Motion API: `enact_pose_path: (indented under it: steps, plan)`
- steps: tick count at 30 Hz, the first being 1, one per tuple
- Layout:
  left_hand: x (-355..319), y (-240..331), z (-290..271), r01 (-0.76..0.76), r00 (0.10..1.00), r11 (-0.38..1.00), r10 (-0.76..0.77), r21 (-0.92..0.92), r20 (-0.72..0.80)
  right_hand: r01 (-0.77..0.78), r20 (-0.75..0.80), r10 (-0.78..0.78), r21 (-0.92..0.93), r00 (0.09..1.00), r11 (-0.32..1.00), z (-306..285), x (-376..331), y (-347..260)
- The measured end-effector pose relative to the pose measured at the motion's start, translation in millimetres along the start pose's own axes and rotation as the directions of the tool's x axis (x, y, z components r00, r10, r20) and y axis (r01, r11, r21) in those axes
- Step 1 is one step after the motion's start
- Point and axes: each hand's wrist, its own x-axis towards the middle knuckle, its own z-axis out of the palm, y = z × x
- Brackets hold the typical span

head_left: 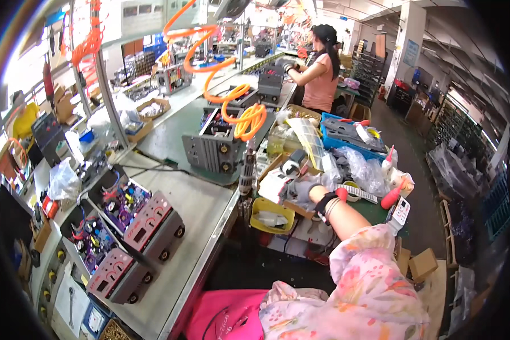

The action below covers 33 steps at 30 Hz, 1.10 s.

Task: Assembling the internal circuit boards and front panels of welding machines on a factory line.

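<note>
The workbench (204, 209) runs off to the left of the fingers, carrying two open machine units (133, 241) with pink front panels, well apart from the hand. A third grey unit (214, 148) sits beyond the fingers and to their left, under a coiled orange hose (241, 110). A blue crate (351, 136) lies beyond the fingers to the right, with clear plastic bags (362, 170) just right of them. A yellow tray (272, 214) sits just below the fingers.

The right hand (303, 190), in a grey glove, reaches into a cardboard box (277, 181); its fingers (292, 187) curl down among the parts there, but I cannot tell what, if anything, they grip. The left hand is out of view.
</note>
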Motion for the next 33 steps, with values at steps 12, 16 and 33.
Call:
enact_pose_path:
  steps: [12, 16, 33]
  plan:
    - [-3, 68, -11, -0.053, 0.997, 0.956, 0.068, 0.287, -0.042, -0.023, 0.086, -0.042, 0.647, 0.995, 0.762, 36, 65, 1]
    - [-13, 89, -15, -0.037, 0.991, 0.919, 0.083, 0.393, -0.100, -0.178, -0.130, 0.243, 0.382, 0.961, 0.907, 34, 83, -4]
    - [-70, 35, -69, 0.042, 0.919, 0.930, 0.107, 0.364, -0.380, 0.045, -0.237, -0.013, 0.129, 0.971, 0.991, 81, 147, 77]
